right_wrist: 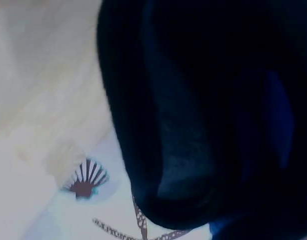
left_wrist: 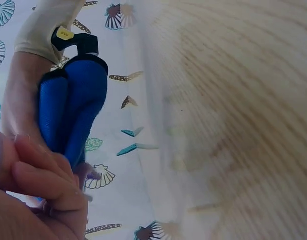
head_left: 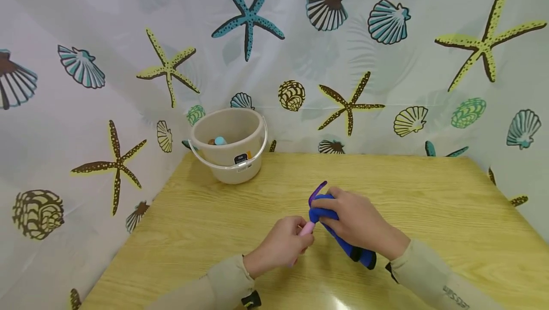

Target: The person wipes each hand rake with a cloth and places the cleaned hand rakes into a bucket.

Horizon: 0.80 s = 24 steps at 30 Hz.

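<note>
Near the front middle of the table, my left hand (head_left: pixel 284 242) grips a slim pink handle (head_left: pixel 307 228). My right hand (head_left: pixel 358 217) holds a folded blue cloth (head_left: pixel 324 204) with black edging, its fingers curled round it right at the upper end of the handle. A thin, curved purple strip (head_left: pixel 316 193) sticks up beyond the cloth. The cloth's loose end hangs down below the right palm. In the left wrist view the blue cloth (left_wrist: pixel 83 95) hangs beyond the left fingers (left_wrist: pixel 48 185). Dark cloth (right_wrist: pixel 183 125) fills much of the right wrist view. What the cloth covers is hidden.
A beige bucket (head_left: pixel 227 157) with a clear handle stands at the table's back left, holding a turquoise-topped item (head_left: pixel 220 141) and something brown. The wooden table (head_left: pixel 407 181) is bounded by a curtain (head_left: pixel 274 76) printed with shells and starfish.
</note>
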### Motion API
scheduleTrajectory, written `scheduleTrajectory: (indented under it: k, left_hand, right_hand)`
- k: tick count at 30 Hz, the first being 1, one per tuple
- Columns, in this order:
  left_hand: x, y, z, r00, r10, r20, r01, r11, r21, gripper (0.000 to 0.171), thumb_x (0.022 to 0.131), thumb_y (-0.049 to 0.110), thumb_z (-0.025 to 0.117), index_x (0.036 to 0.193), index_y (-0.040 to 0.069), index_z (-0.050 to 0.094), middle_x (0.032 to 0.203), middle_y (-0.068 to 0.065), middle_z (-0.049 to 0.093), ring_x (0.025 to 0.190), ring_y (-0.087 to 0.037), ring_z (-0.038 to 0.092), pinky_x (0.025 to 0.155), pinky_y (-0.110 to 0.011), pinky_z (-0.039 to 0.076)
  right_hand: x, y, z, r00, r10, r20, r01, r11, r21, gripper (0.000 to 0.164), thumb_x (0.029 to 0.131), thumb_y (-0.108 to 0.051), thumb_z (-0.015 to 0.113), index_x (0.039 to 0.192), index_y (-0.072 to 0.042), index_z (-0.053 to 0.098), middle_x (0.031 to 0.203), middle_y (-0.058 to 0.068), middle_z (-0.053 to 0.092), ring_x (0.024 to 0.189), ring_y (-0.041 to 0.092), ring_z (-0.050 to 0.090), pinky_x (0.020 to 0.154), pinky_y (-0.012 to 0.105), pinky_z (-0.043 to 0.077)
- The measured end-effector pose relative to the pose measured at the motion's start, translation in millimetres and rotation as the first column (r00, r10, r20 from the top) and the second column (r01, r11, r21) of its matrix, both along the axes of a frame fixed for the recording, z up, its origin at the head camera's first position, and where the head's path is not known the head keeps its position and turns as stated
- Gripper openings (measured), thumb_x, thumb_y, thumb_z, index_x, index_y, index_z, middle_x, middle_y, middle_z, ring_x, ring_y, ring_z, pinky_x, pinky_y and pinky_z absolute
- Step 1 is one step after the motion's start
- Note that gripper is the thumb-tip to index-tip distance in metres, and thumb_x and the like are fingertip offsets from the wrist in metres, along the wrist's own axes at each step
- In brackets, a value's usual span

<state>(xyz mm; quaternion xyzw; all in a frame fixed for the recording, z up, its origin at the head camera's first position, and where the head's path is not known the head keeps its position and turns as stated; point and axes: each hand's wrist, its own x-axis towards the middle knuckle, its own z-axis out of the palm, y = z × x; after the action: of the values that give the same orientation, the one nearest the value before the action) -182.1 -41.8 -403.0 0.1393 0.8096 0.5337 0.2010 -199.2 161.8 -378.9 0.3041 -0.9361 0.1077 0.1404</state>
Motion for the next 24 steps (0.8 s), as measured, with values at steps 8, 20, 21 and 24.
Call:
scheduleTrajectory:
  k: [8,20,21,24]
  left_hand:
    - [2.7,4,-1.9,1.0,-0.007,0.02,0.006,0.999,0.04,0.018,0.095,0.012,0.059,0.108,-0.001,0.063,0.065,-0.002,0.056,0.041,-0.012,0.046,0.038,-0.023,0.039]
    - [11.0,3,2.3,0.998,-0.009,-0.063,0.008,1.0,-0.016,0.013,0.095,0.008,0.057,0.106,0.002,0.062,0.063,0.0,0.051,0.04,-0.013,0.048,0.038,-0.024,0.042]
    - [10.8,3,2.9,0.997,-0.007,-0.072,0.006,1.0,-0.021,0.012,0.095,0.008,0.057,0.105,0.003,0.061,0.063,0.0,0.05,0.041,-0.012,0.048,0.038,-0.024,0.041]
    - [11.1,3,5.1,0.997,-0.011,-0.078,0.009,1.0,-0.026,0.011,0.095,0.008,0.057,0.104,0.003,0.062,0.064,0.0,0.051,0.043,-0.012,0.047,0.039,-0.023,0.04]
  right_hand:
    - [4.6,-6,3.8,0.997,-0.046,-0.061,0.048,0.998,0.04,0.03,0.086,-0.028,0.08,0.115,-0.026,0.074,0.101,0.006,0.065,0.08,0.016,0.062,0.06,0.033,0.055]
    - [-8.7,-20,-12.4,0.929,-0.096,-0.358,0.118,0.992,0.041,0.038,0.079,-0.021,0.084,0.114,-0.021,0.069,0.105,0.018,0.065,0.083,0.034,0.066,0.053,0.044,0.059]
    - [-9.6,-22,-12.3,0.918,-0.104,-0.382,0.129,0.991,0.039,0.038,0.079,-0.02,0.083,0.114,-0.02,0.069,0.104,0.019,0.065,0.08,0.034,0.065,0.051,0.043,0.058]
    - [-11.8,-26,-9.8,0.89,-0.14,-0.434,0.176,0.984,0.042,0.037,0.08,-0.018,0.081,0.114,-0.017,0.068,0.103,0.021,0.066,0.076,0.035,0.065,0.048,0.042,0.057]
